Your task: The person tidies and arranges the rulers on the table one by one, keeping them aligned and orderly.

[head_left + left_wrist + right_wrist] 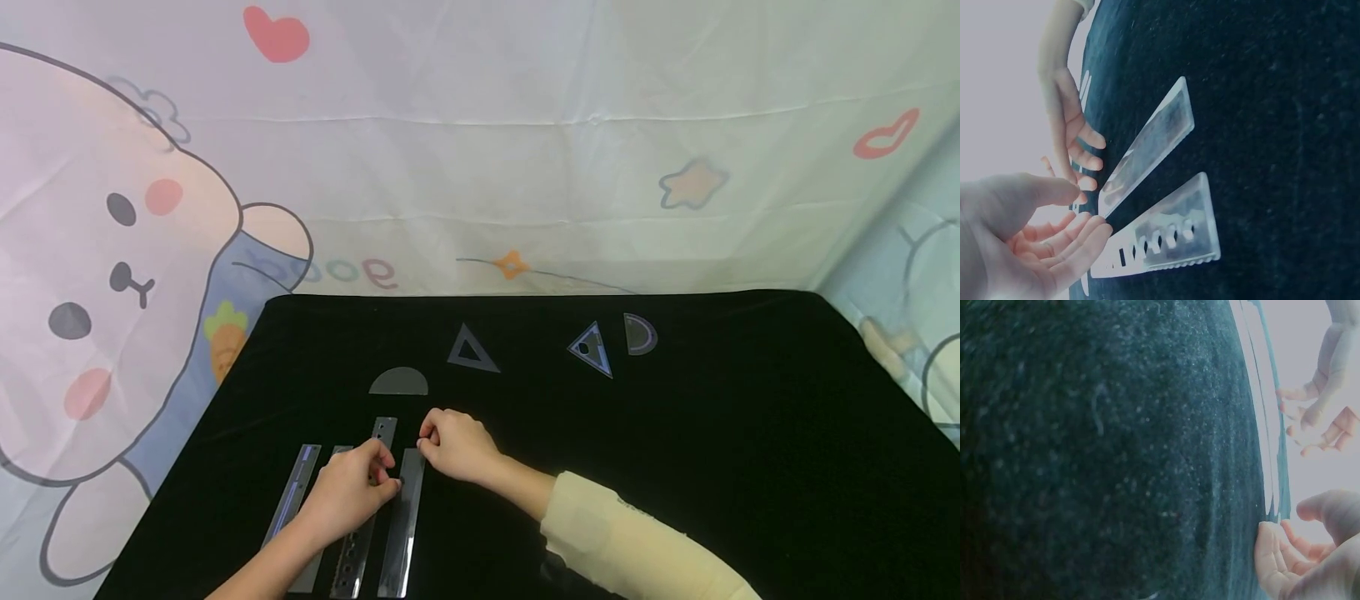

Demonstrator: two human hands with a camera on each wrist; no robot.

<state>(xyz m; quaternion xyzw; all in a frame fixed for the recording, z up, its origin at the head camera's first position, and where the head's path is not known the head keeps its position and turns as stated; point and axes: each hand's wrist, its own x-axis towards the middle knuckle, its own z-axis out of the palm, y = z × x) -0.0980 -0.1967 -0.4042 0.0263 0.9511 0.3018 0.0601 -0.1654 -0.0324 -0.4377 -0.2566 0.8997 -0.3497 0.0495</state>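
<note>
Several clear rulers lie side by side on the black cloth. My left hand (347, 493) hovers over a ruler with cutouts (352, 560), its fingers loosely bent and its thumb near the edge of the rightmost plain ruler (402, 533). In the left wrist view nothing sits between that thumb and the fingers. At the far end of the plain ruler is my right hand (461, 446), its fingertips beside or touching the corner; contact cannot be told. The right wrist view shows its thumb apart from the fingers. Partly behind my left hand lies another ruler (306, 579).
A leftmost ruler (291, 498) lies beyond my left wrist. Farther back are a plain half-disc (400, 382), a grey set square (464, 360), a bluish set square (592, 353) and a protractor (639, 336). A printed curtain (480, 167) hangs behind the black-covered table (712, 458).
</note>
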